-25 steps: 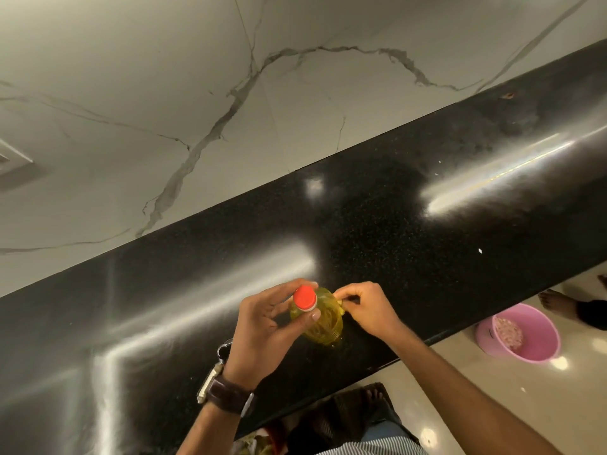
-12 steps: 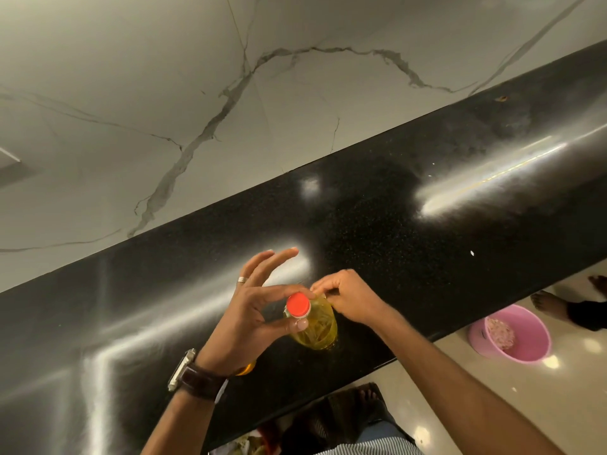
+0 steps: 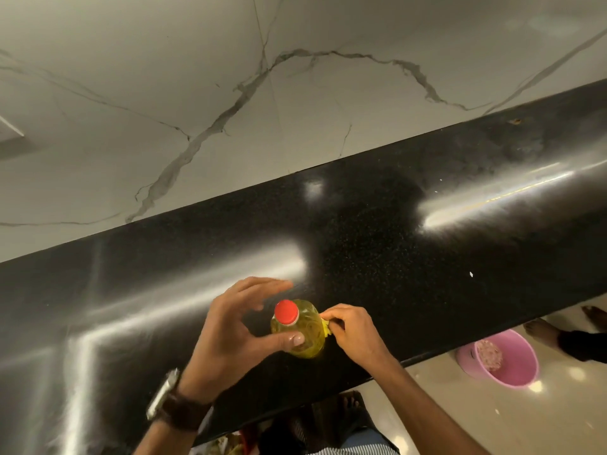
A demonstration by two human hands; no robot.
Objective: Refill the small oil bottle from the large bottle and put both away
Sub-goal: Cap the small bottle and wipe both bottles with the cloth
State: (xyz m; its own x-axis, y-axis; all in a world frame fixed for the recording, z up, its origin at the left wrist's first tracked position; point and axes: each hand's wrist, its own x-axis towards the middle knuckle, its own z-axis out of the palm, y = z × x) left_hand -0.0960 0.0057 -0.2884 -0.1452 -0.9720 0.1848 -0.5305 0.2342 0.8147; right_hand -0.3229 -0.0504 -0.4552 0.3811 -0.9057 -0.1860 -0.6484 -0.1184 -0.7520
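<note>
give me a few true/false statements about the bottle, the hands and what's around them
1. The yellow oil-filled plastic bottle stands on the glossy black stone counter. True.
2. The bottle's round red cap is off and lying on the counter. False: it sits on the bottle's neck.
3. The left hand touches the bottle only with its thumb, its fingers spread open above the counter. True.
4. The right hand is flat on the counter, away from the bottle. False: its fingertips pinch something yellow at the bottle's side.
5. A dark-strapped wristwatch is on the left wrist. True.
6. The pink plastic tub sits on the counter. False: it is on the floor beyond the counter's edge.
</note>
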